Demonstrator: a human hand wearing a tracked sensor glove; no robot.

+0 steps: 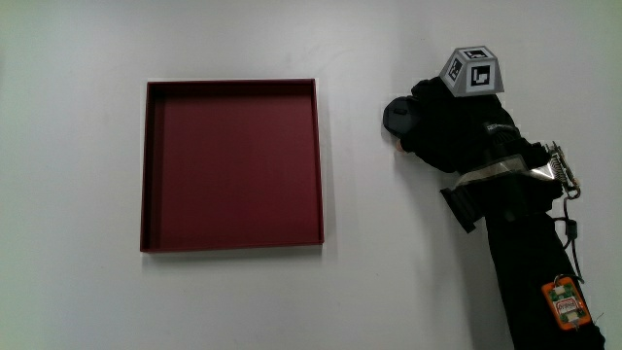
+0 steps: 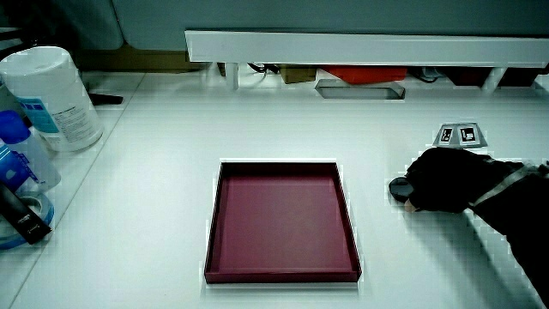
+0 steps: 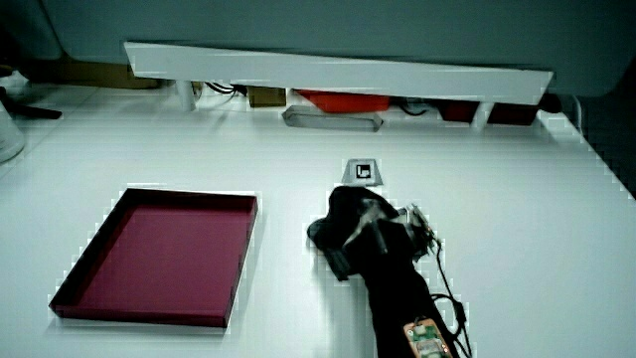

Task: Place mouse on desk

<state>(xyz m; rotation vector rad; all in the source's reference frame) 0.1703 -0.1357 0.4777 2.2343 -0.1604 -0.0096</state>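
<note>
A black mouse rests on the white table beside the dark red tray, with a strip of bare table between them. The gloved hand lies over the mouse with its fingers curled around it, and only the mouse's end toward the tray shows. The patterned cube sits on the back of the hand. In both side views the mouse peeks out from under the hand, level with the tray. The tray holds nothing.
A white wipes canister and a blue bottle stand at the table's edge in a side view. A low white partition with cables and boxes under it closes off the table.
</note>
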